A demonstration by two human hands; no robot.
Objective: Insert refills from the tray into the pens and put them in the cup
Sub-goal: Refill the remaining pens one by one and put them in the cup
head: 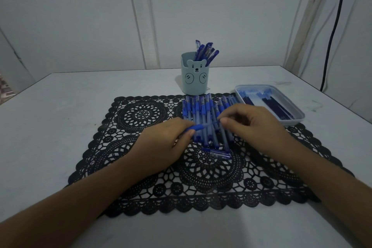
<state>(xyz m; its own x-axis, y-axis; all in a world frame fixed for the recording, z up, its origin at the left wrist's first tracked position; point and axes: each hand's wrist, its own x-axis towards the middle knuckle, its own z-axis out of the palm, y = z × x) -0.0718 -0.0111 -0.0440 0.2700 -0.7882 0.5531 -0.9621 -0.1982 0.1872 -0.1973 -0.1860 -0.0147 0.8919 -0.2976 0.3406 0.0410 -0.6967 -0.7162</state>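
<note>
My left hand [161, 145] and my right hand [251, 125] together hold one blue pen [201, 127] just above a row of several blue pens [205, 115] lying on the black lace mat [141, 167]. The left fingers grip the pen's blue grip end; the right fingertips pinch its other end. A loose clear pen cap [218, 153] lies on the mat below the hands. The pale blue bear cup [194, 82] stands behind the pens with several pens [205, 51] upright in it. The tray [289, 104] at the right holds several dark refills [275, 105].
The grey table [60, 117] ends at a wall close behind the cup. A black cable [334, 26] hangs down the wall at the far right.
</note>
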